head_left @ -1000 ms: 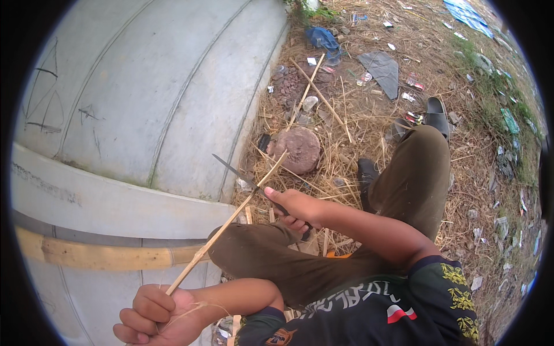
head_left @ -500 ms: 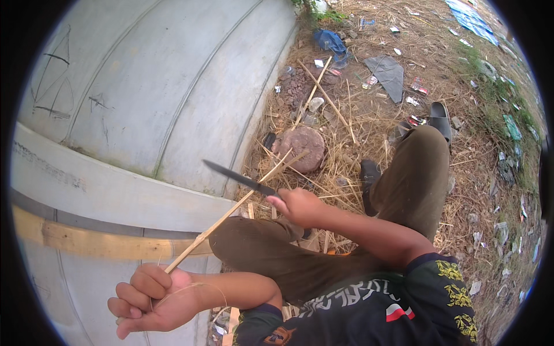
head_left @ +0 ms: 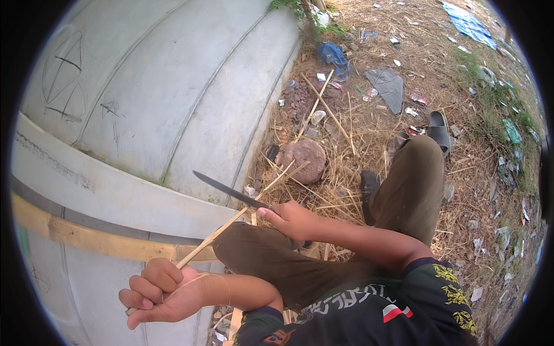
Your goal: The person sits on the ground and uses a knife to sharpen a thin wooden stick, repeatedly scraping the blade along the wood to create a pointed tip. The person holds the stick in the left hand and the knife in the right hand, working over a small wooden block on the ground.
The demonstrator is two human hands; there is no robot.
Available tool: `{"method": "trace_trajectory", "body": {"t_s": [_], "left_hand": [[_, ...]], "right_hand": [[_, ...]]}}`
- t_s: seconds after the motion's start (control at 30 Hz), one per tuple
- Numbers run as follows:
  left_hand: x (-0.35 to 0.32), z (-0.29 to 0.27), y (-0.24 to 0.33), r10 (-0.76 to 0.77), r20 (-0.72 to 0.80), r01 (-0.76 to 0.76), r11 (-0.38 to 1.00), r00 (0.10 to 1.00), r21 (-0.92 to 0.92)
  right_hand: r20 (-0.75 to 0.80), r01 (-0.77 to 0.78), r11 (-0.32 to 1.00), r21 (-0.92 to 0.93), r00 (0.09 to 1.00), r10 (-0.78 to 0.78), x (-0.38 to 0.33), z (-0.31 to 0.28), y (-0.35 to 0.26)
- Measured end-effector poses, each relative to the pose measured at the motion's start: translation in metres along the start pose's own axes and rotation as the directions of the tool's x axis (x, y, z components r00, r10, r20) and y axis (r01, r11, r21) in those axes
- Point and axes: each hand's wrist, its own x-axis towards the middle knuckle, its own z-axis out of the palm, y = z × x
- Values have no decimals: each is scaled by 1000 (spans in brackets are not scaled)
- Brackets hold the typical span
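In my left hand [head_left: 164,291], at the lower left, the fingers are wrapped round one end of a thin pale strip of split wood, perhaps bamboo [head_left: 210,238]. The strip slants up and away to the right, its far end near a round reddish stone block [head_left: 304,161]. My right hand [head_left: 291,221] is closed round the handle of a long dark knife [head_left: 225,188]. Its blade points up and left and crosses the strip near the handle, seemingly against it. A fine curled fibre loops round my left wrist.
A grey panelled wall [head_left: 190,69] rises on the left, with a wooden beam [head_left: 109,237] along its lower part. Beyond the stone, loose sticks [head_left: 320,101] lie crossed on straw. A grey sandal [head_left: 438,131], a blue plastic bag [head_left: 333,55] and scattered litter lie about.
The view has shifted slightly, so most things sit a little lower. The knife remains across the strip, with both hands still closed on what they hold.
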Motion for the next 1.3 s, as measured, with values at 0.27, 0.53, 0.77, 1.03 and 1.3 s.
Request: {"method": "trace_trajectory", "body": {"t_s": [0.27,0.53,0.77,1.03,1.3], "left_hand": [[-2,10,0,5,109,7,995,994,-103],[0,-10,3,-61,258,137,949,964,-285],[11,-20,-3,-111,238,174,948,965,-266],[13,-15,-2,-157,318,267,902,935,-340],[21,-38,-5,-200,219,272,884,955,-381]], "right_hand": [[-70,-203,952,-231,979,191,47,-37,89],[421,-552,466,692,832,361,40,-22,88],[-1,-253,965,75,967,254,42,-11,75],[-83,-64,961,-269,996,43,35,-23,110],[-146,-355,934,42,922,357,67,-8,155]]}}
